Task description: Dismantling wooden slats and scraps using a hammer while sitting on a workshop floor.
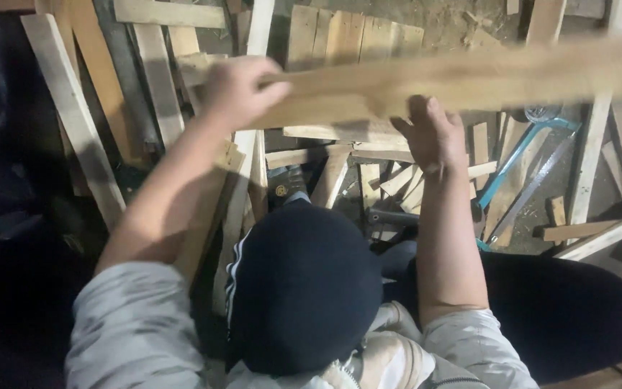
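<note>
A long pale wooden plank [469, 75] runs across the top of the view from the left-centre to the right edge, blurred by motion. My left hand [239, 90] is closed around its left end. My right hand [433, 137] grips its lower edge near the middle, fingers pressed up against the wood. Both arms reach forward in light grey sleeves past a dark cap [300, 288] low in the view.
Many wooden slats and offcuts [160, 79] lie and lean over the dirt floor. A blue-framed hacksaw [523, 155] rests at the right among boards. A dark tool handle [391, 216] lies under my right forearm. More slats [599, 234] sit at the far right.
</note>
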